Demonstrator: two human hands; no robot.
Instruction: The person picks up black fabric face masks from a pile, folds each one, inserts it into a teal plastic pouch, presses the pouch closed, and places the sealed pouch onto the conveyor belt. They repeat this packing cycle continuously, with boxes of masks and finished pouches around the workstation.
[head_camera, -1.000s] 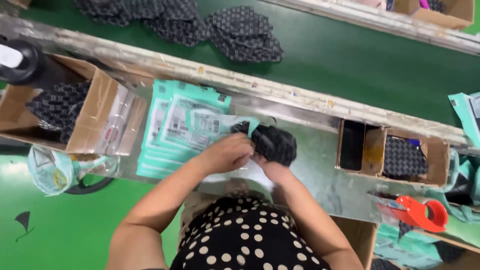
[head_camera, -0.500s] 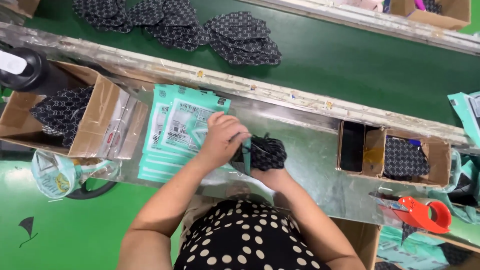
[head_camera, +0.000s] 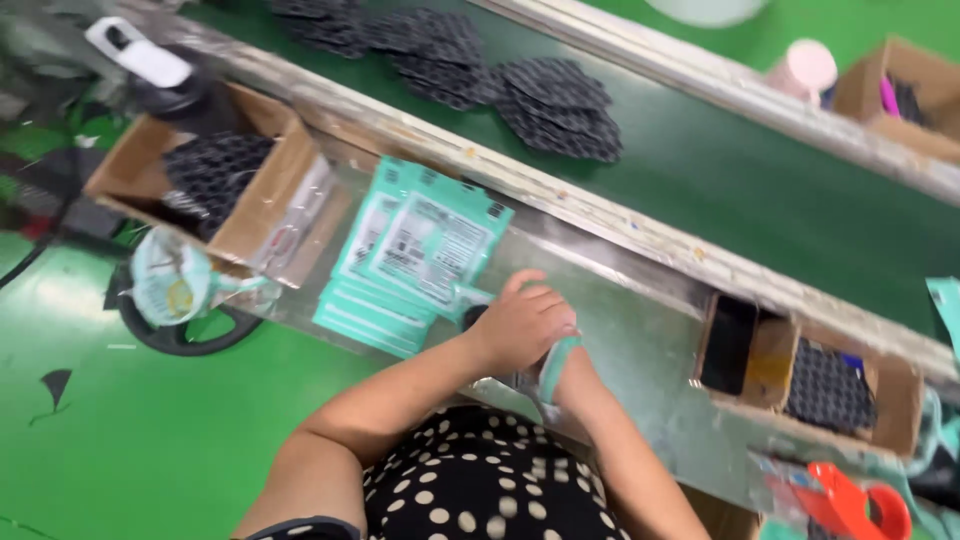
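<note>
From my remote seat I see the left hand (head_camera: 520, 325) curled, palm down, over a dark item on the metal worktable (head_camera: 640, 340), fingers bent and closing around a teal packet (head_camera: 553, 368) that sticks out at the hand's 5 o'clock. The right hand is hidden beneath the left; only its forearm (head_camera: 610, 450) shows, so I cannot tell its grasp. At 10 o'clock of the hands, just beside them, lies a stack of teal printed pouches (head_camera: 420, 250), the top ones fanned. Farther at 10 o'clock sits a cardboard box (head_camera: 270, 200) holding dark patterned pieces. At 12 o'clock, more dark patterned pieces (head_camera: 555, 105) lie on the green conveyor belt (head_camera: 750, 190). At 3 o'clock stands a divided cardboard box (head_camera: 770, 365); at 4 o'clock, a red tape dispenser (head_camera: 850, 505).
</note>
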